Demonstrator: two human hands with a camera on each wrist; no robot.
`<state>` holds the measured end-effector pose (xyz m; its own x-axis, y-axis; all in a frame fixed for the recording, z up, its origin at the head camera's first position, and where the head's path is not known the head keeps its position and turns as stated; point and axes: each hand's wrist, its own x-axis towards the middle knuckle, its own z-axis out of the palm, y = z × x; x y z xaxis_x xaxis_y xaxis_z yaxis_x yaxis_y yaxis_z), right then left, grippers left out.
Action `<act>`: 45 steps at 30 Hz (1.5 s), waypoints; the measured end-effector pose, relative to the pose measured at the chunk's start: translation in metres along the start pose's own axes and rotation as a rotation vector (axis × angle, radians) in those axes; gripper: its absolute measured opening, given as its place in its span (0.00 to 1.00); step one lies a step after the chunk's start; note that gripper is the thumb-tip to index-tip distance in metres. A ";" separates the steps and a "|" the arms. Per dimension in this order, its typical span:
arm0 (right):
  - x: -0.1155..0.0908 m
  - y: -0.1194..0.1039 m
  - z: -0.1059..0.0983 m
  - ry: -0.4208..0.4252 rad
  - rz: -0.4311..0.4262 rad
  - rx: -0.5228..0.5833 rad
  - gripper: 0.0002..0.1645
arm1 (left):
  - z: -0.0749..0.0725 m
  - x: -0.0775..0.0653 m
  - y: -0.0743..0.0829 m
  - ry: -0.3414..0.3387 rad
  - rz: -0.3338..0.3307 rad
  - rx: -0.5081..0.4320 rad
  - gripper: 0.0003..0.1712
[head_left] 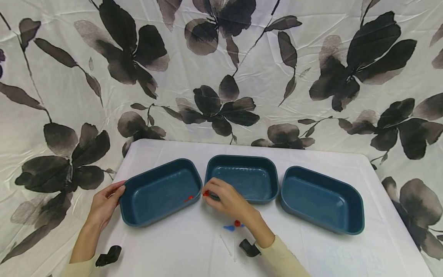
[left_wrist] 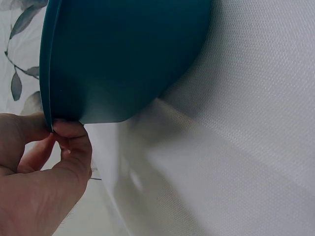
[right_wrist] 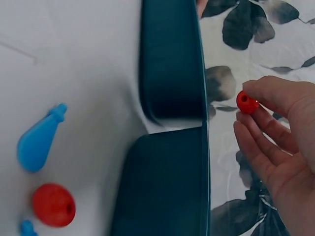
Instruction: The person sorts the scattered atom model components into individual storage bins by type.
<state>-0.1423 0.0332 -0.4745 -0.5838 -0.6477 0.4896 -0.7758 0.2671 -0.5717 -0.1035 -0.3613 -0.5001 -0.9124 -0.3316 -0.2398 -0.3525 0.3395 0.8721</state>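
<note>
My left hand [head_left: 104,206] pinches the rim of the left dark teal tray [head_left: 152,190] at its outer end; the left wrist view shows thumb and fingers on that rim [left_wrist: 46,73]. Between thumb and fingertips, my right hand [right_wrist: 280,128] holds a small round red bead [right_wrist: 247,102] with a hole in it. In the head view this hand is over the gap between the left and middle trays. Small red pieces [head_left: 189,198] lie inside the left tray, near its right end. Another red bead [right_wrist: 54,205] lies on the table beside a blue teardrop-shaped piece [right_wrist: 39,138].
The middle tray [head_left: 242,181] and right tray [head_left: 323,204] stand along the white table [head_left: 180,246]. Nearer me, thin clear sticks [head_left: 225,245] lie on the tabletop. Black bands [head_left: 250,248] are at both wrists. A floral cloth [head_left: 221,69] hangs behind.
</note>
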 end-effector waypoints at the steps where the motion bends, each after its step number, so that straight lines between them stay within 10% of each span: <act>1: 0.002 0.000 0.001 0.000 0.000 0.002 0.06 | 0.000 0.000 0.000 0.001 -0.003 -0.001 0.33; 23: 0.042 0.004 0.030 0.062 -0.053 0.094 0.07 | 0.000 0.001 0.002 0.007 -0.005 -0.003 0.33; 45: 0.060 0.014 0.059 -0.170 0.010 -0.023 0.08 | 0.000 0.001 -0.001 0.009 0.003 -0.010 0.33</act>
<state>-0.1738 -0.0440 -0.4917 -0.5440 -0.7558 0.3645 -0.7766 0.2891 -0.5597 -0.1041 -0.3619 -0.5010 -0.9117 -0.3383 -0.2332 -0.3476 0.3321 0.8769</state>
